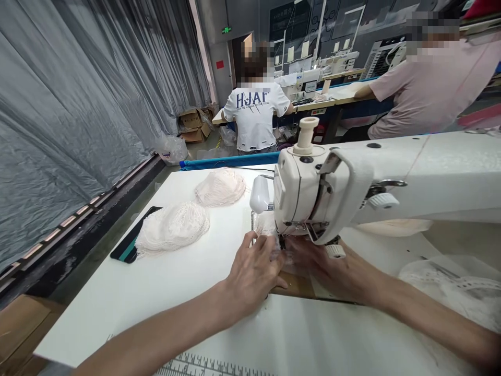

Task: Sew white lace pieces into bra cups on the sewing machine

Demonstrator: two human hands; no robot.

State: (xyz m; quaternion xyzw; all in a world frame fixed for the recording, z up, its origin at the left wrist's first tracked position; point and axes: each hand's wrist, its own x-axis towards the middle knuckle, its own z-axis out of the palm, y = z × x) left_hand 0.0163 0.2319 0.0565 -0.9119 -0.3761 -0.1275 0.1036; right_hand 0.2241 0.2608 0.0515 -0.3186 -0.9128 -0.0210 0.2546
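Note:
A white sewing machine [352, 183] stands on the white table [156, 287], its head just above my hands. My left hand [254, 271] lies on a small piece of pale lace fabric [268, 224] at the needle, fingers stretched forward and pressing it flat. My right hand [332, 271] rests under the machine head, right of the needle, fingers on the same lace piece; its fingertips are partly hidden by the machine.
Two stacks of pale lace pieces [174, 227] [221, 188] lie on the table's left, one over a dark mat [129, 245]. White lace [450, 287] piles at right. A printed ruler [211, 365] marks the near edge. Two people [256, 109] [430, 89] work beyond. Plastic sheeting [78, 104] hangs left.

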